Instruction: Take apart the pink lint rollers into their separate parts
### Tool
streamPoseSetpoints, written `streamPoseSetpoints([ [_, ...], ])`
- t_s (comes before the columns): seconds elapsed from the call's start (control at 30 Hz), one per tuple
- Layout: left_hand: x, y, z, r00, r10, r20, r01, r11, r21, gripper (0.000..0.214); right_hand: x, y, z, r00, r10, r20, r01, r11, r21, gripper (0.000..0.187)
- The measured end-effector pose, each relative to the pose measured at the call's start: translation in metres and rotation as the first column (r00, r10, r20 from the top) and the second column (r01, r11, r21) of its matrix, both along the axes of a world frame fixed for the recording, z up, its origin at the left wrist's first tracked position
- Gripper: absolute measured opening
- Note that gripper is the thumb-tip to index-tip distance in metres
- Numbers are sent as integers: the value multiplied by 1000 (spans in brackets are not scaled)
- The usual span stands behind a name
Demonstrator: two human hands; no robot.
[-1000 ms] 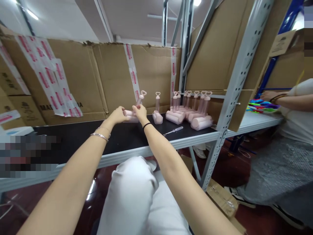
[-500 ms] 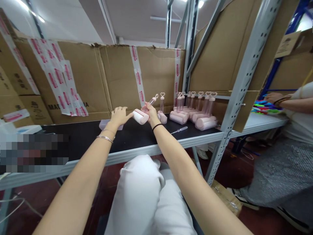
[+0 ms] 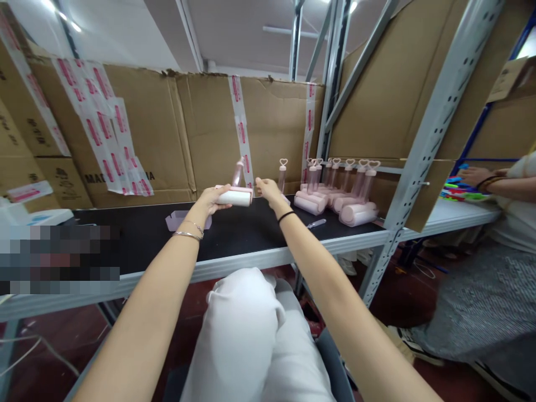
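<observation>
A pink and white cylinder piece (image 3: 234, 196) with a clear tube (image 3: 238, 173) standing up from it is in my left hand (image 3: 213, 200). The left fingers are closed round its left end, above the black tabletop. My right hand (image 3: 270, 191) is just to the right of that piece, apart from it, with its fingers loosely bent and nothing visible in them. Behind the right wrist stands another such piece, its clear tube (image 3: 282, 177) topped by a heart-shaped loop; its base is partly hidden. A translucent lilac tray (image 3: 178, 219) lies behind my left wrist.
Several more pink pieces with heart-topped tubes (image 3: 358, 213) stand together at the right. A screwdriver (image 3: 317, 223) lies before them. Cardboard (image 3: 209, 128) walls the back; a metal post (image 3: 422, 151) rises at the right. Beyond it a person's hand (image 3: 473, 176) is by colourful parts.
The pink and white piece has passed from my right hand to my left and turned, its tube now more upright. My right hand has let go and moved slightly right.
</observation>
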State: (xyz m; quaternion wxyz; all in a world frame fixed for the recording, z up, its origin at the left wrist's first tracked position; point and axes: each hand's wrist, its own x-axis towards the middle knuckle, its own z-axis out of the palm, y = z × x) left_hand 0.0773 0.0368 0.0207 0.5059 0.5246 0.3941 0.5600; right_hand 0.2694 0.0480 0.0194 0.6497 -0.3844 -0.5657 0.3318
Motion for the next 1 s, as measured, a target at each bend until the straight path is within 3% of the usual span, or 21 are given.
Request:
streamPoseSetpoints([
  [0.07, -4, 1, 6, 983, 49, 176, -54, 998, 25, 15, 32, -19, 4, 991, -68, 113, 68, 998, 5, 6],
  [0.13, -9, 1, 14, 930, 53, 364, -68, 997, 31, 8, 71, -45, 2, 963, -88, 254, 91, 996, 1, 18],
  [0.2, -13, 0, 21, 884, 22, 468, -39, 999, 26, 7, 110, -72, -7, 742, -39, 669, 114, 991, -68, 28],
  [0.27, -17, -3, 25, 855, 15, 518, -26, 1000, 13, 8, 139, -93, -21, 530, 94, 843, 162, 964, -210, 29],
  [0.33, -18, -5, 26, 836, 29, 548, -40, 999, 9, 9, 154, -104, -36, 439, 75, 896, 198, 964, -177, 22],
  [0.4, -17, -5, 22, 837, 38, 546, -59, 998, 21, 9, 154, -106, -45, 422, 10, 907, 209, 972, -108, 18],
  [0.5, -15, -2, 11, 875, 50, 481, -77, 996, 37, 12, 133, -96, -42, 447, -106, 888, 222, 975, 5, 19],
  [0.6, -14, 2, -2, 916, 49, 397, -84, 994, 71, 26, 93, -75, -22, 519, -250, 817, 239, 961, 142, 13],
  [0.67, -14, 2, -8, 935, 56, 351, -101, 989, 111, 33, 58, -57, -7, 603, -343, 720, 253, 939, 234, 13],
  [0.7, -14, 2, -11, 941, 65, 332, -113, 985, 127, 36, 40, -47, -1, 722, -371, 585, 245, 927, 285, 11],
  [0.73, -14, 1, -12, 947, 70, 313, -120, 983, 142, 37, 23, -37, 4, 835, -338, 435, 235, 933, 274, 15],
  [0.8, -12, -1, -15, 963, 58, 262, -105, 980, 167, 40, -7, -20, 7, 981, -76, 176, 68, 996, 49, 24],
  [0.9, -9, -4, -15, 992, 44, 122, -70, 972, 223, 45, -32, -4, -1, 989, 119, 93, -111, 990, -84, 35],
  [0.97, -9, -7, -12, 987, 127, -99, -89, 943, 320, 46, -31, -2, -10, 985, 161, 66, -154, 984, -94, 36],
  [1.0, -11, -10, -10, 943, 219, -252, -106, 912, 396, 47, -27, -2, -14, 986, 162, 43, -158, 983, -89, 34],
])
